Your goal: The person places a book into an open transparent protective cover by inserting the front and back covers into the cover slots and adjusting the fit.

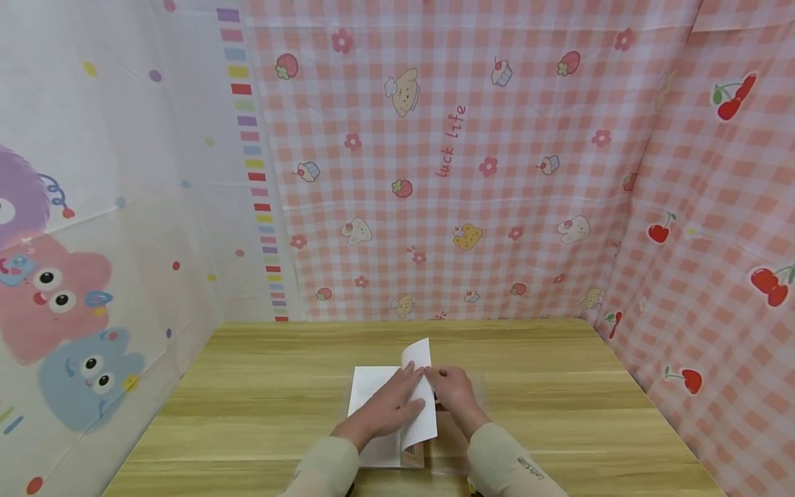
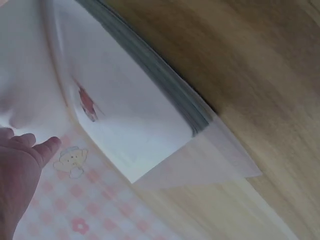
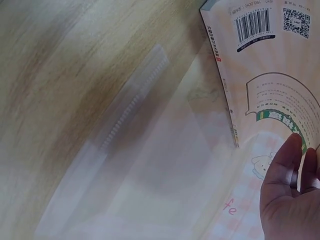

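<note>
A book with white pages [image 1: 379, 386] lies on the table, and a white leaf [image 1: 417, 414] of it stands raised and curved. My left hand [image 1: 391, 407] rests against this leaf with its fingers extended. From the other side my right hand [image 1: 455, 392] pinches the edge of the raised part between thumb and fingers. The right wrist view shows the book's printed back cover [image 3: 280, 60], with a barcode and a QR code, running to the fingers of that hand. A small red picture marks the inner page [image 2: 110, 100] in the left wrist view.
Beside and under the book lies a clear plastic book cover [image 3: 150, 165] with a ribbed strip along one side. One corner of clear film [image 2: 235, 155] sticks out past the pages. Patterned cloth [image 1: 466, 172] hangs behind the wooden table [image 1: 261, 400].
</note>
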### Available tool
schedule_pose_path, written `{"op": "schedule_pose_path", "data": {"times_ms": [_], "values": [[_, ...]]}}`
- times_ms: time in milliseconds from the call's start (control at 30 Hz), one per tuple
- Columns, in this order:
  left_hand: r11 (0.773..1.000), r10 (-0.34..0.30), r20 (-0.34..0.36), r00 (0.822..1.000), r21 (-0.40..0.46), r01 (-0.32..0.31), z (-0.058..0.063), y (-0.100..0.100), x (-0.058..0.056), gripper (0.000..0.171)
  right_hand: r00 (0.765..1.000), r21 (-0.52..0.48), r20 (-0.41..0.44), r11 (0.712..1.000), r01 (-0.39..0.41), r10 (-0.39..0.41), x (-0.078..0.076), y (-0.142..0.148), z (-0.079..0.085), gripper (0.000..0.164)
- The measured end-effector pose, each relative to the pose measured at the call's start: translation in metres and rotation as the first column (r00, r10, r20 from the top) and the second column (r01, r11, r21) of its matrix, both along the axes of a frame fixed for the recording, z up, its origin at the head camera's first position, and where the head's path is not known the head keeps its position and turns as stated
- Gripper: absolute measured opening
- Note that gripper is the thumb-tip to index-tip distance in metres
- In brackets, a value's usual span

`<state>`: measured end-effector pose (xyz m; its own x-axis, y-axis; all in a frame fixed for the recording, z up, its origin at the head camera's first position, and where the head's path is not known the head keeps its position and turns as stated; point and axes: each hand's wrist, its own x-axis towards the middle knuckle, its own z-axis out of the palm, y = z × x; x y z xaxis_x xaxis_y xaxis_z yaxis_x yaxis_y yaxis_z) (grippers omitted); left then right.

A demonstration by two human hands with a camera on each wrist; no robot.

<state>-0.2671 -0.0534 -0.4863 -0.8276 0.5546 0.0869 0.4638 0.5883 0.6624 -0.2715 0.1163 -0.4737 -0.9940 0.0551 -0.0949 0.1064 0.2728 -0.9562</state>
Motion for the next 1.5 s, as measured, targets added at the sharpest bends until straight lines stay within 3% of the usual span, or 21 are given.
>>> {"op": "schedule_pose_path", "data": {"times_ms": [300, 533, 600, 667, 767, 867, 967, 1033, 1100, 1233, 1500], "values": [[0.994, -0.013, -0.039, 0.999, -0.109, 0.009, -0.008, 0.003, 0.003, 0.062, 1.000, 0.052, 0.002, 0.998, 0.021, -0.021, 0.002, 0.002, -0.005, 0.033], [0.994, -0.013, -0.044, 0.999, -0.110, 0.008, -0.009, 0.002, 0.004, 0.062, 1.000, 0.061, 0.007, 0.998, 0.007, -0.008, 0.007, 0.005, -0.001, 0.033], [0.994, -0.018, -0.059, 0.998, -0.107, 0.011, -0.011, 0.002, 0.004, 0.063, 1.000, 0.086, -0.004, 0.996, 0.003, -0.003, 0.007, 0.008, -0.002, 0.032], [0.994, -0.022, -0.080, 0.997, -0.106, 0.013, -0.013, 0.001, 0.003, 0.064, 0.999, 0.174, -0.038, 0.985, 0.009, -0.002, 0.006, 0.012, -0.004, 0.031], [0.994, -0.013, -0.083, 0.996, -0.107, 0.004, -0.016, 0.001, 0.002, 0.065, 0.989, 0.387, -0.143, 0.922, 0.031, 0.027, 0.005, 0.021, -0.012, 0.025], [0.994, 0.000, -0.072, 0.997, -0.113, -0.009, -0.018, 0.000, 0.000, 0.065, 0.967, 0.625, -0.232, 0.778, 0.065, 0.105, 0.006, 0.030, -0.021, 0.022], [0.994, 0.006, -0.057, 0.998, -0.109, -0.012, -0.020, -0.001, 0.001, 0.064, 0.966, 0.766, -0.177, 0.643, 0.015, 0.188, 0.011, 0.035, -0.030, 0.033], [0.993, 0.008, -0.053, 0.999, -0.118, -0.014, -0.020, -0.001, 0.001, 0.064, 0.969, 0.809, -0.107, 0.586, -0.046, 0.223, 0.016, 0.037, -0.034, 0.041], [0.990, 0.006, -0.064, 0.998, -0.138, -0.015, -0.021, -0.001, 0.002, 0.064, 0.971, 0.826, -0.045, 0.556, -0.096, 0.236, 0.020, 0.039, -0.037, 0.047], [0.976, -0.008, -0.124, 0.992, -0.216, -0.019, -0.024, 0.000, 0.001, 0.063, 0.970, 0.836, -0.006, 0.534, -0.129, 0.243, 0.025, 0.041, -0.043, 0.052], [0.919, -0.049, -0.250, 0.967, -0.391, -0.054, -0.025, 0.008, 0.002, 0.061, 0.969, 0.843, 0.037, 0.512, -0.161, 0.244, 0.023, 0.045, -0.050, 0.057]]}}
